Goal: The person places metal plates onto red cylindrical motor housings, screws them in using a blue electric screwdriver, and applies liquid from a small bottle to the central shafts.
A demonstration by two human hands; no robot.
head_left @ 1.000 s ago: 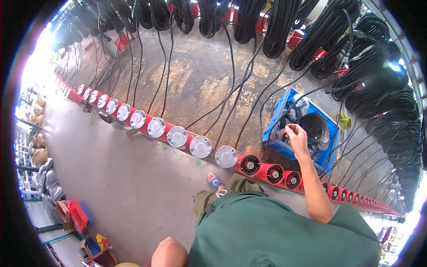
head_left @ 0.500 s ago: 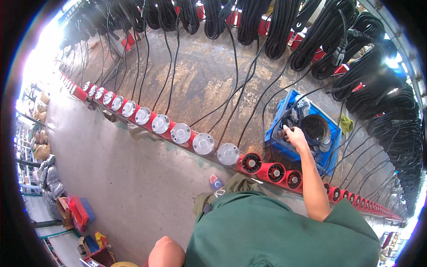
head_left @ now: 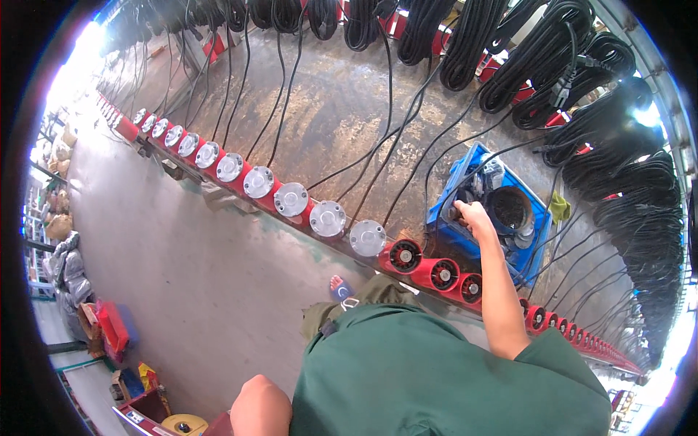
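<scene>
My right hand (head_left: pixel 474 216) reaches into the left side of a blue plastic crate (head_left: pixel 455 243), fingers curled together over small dark parts. What they grip, if anything, is hidden. Beside the hand, within the crate, sits a round black tub (head_left: pixel 510 209) of small dark pieces. Along the table's near edge runs a row of red cylinders; those to the left carry clear round covers (head_left: pixel 367 237). Nearer my right forearm, uncovered red cylinders (head_left: pixel 405 256) show black slotted ends. Only my bent left arm (head_left: pixel 262 407) appears at the lower edge, its hand out of view.
Bundled black cables (head_left: pixel 476 43) line the table's far side, their leads crossing the worn tabletop (head_left: pixel 327 94) to the cylinders. A yellow-green cloth (head_left: pixel 560 208) lies right of the crate. At lower left are a red bin (head_left: pixel 113 325) and a yellow spool (head_left: pixel 185 424).
The view has shifted slightly, so the table and crate sit a little further left and the cylinders higher. My right hand stays in the crate, its fingers more curled down.
</scene>
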